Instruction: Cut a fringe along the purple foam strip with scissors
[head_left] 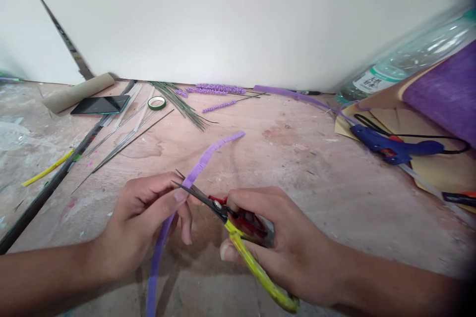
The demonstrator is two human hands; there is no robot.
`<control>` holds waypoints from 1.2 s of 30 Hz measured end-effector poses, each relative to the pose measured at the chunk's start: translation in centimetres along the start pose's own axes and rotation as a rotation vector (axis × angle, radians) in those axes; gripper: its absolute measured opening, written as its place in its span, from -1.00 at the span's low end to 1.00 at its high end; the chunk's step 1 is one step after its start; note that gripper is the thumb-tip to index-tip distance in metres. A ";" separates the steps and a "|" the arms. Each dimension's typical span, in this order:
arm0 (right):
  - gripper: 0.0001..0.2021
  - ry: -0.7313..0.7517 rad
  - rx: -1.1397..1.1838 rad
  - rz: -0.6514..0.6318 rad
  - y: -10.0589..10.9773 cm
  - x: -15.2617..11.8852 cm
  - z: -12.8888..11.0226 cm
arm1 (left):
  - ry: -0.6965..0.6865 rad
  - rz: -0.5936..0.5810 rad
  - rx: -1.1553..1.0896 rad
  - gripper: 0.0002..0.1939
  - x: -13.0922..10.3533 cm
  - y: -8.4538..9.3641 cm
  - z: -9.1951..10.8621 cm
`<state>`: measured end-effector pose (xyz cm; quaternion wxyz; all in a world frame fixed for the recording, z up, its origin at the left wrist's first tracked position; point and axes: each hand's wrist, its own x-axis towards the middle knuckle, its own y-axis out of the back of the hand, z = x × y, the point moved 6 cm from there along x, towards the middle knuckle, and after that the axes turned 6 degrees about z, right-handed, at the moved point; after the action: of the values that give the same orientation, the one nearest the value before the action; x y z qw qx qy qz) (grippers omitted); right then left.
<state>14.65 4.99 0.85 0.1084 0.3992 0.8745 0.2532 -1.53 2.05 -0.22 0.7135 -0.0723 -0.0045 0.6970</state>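
Observation:
Between the thumb and fingers of my left hand (145,213) is pinched a long purple paper strip (208,156). Its upper end stretches away over the table with small cuts along one edge, and its lower end hangs down past my wrist. My right hand (282,237) grips a pair of scissors (238,237) with yellow and red handles. The dark blades are parted around the strip, just beyond my left thumb. My right fingers sit around the handles, partly hidden behind them.
Purple flower sprigs (215,90), green wire stems (180,101), green tape (156,103) and a phone (99,105) lie at the back beside a cardboard tube (80,91). To the right are a blue glue gun (394,146), a plastic bottle (405,67) and purple sheet material (446,89).

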 end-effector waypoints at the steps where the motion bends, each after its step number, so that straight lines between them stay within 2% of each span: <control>1: -0.58 0.004 -0.012 0.007 0.0 0.0 0.0 | -0.007 -0.002 0.019 -0.69 0.0 0.0 0.1; 10: -0.53 0.005 -0.019 0.004 -0.5 -0.2 0.3 | 0.006 -0.024 0.126 -0.64 0.0 -0.4 0.2; 16: -0.52 0.033 0.009 -0.009 -0.5 -0.3 0.1 | 0.055 -0.010 0.092 -0.75 0.2 -0.1 -0.5; 20: -0.52 -0.034 0.062 -0.041 -0.7 -0.2 0.3 | 0.035 -0.060 0.106 -0.74 0.0 -0.4 -0.3; 24: -0.54 -0.033 0.115 -0.081 -0.9 -0.2 0.1 | 0.055 -0.079 0.072 -0.74 -0.1 -0.5 -0.2; 36: -0.55 -0.022 0.099 -0.034 -0.3 -0.1 0.2 | 0.189 -0.074 -0.002 -0.69 -0.4 -0.2 -1.7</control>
<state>14.59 4.80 0.52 0.1022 0.3920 0.8914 0.2033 -1.14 1.50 -1.80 0.7358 -0.1380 0.0594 0.6603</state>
